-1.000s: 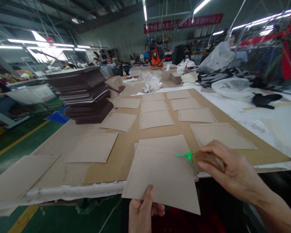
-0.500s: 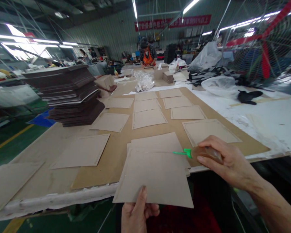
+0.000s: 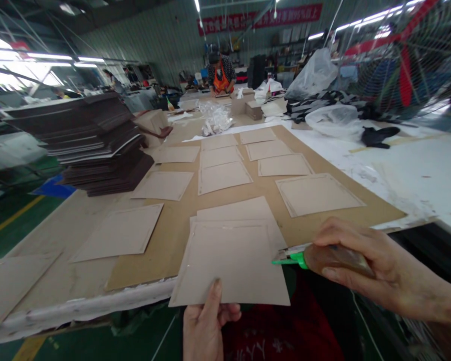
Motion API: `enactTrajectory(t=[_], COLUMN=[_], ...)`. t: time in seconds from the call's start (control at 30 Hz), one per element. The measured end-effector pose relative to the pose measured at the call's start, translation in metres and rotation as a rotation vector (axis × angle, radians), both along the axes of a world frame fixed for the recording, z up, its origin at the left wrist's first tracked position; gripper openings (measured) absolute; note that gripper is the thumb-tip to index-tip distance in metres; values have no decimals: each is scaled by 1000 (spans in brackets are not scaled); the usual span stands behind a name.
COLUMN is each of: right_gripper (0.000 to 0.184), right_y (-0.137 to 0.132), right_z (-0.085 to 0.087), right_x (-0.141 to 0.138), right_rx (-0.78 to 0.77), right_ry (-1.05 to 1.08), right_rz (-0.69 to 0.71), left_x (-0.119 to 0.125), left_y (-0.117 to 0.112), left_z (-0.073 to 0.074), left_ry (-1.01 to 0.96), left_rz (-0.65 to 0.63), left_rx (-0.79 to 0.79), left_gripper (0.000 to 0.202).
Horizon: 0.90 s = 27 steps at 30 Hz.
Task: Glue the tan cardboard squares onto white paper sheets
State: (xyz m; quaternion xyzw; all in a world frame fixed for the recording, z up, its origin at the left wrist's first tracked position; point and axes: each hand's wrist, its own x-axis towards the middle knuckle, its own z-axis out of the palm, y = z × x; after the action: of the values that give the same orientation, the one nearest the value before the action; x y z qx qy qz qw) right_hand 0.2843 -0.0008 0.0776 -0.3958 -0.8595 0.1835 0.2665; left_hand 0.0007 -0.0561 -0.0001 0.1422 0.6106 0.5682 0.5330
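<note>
Head: matte, rect. card (image 3: 231, 263) (rounded btl (image 3: 334, 258) alongside)

One head-worn view; faces forward, down over worktable (image 3: 71, 220), near edge close below.

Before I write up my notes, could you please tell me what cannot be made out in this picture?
Head view: some fingers of the left hand, partly hidden behind the held sheet.
Head view: part of the green-tipped tool, covered by the right hand.
Head view: most of the sheet beyond, covered by the held sheet.
Head view: the far-left sheet, cut off by the picture's left edge.
Head view: the banner lettering, mostly blurred.
</note>
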Motion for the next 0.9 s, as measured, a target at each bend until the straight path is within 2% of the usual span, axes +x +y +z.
enactTrajectory(t=[0.13, 0.3, 0.4, 0.6, 0.9], right_gripper=[21, 27, 25, 28, 28], right_y=[-8, -25, -32, -40, -42], right_z=[-7, -11, -14, -22, -28], right_x=[2, 8, 11, 13, 15], right_rx=[66, 14, 51, 46, 49], right_ry=[67, 51, 78, 82, 129], right_rz=[-58, -3, -36, -3, -42], left_x=[-1, -1, -2, -1, -1], left_y=[1, 1, 1, 2, 3], left_z=[0, -4, -6, -7, -6], left_ry=[-31, -48, -42, -36, -12], left_rz=[30, 27, 16, 7, -7], left_rx=[3, 27, 43, 69, 65], left_gripper=[47, 44, 43, 40, 38])
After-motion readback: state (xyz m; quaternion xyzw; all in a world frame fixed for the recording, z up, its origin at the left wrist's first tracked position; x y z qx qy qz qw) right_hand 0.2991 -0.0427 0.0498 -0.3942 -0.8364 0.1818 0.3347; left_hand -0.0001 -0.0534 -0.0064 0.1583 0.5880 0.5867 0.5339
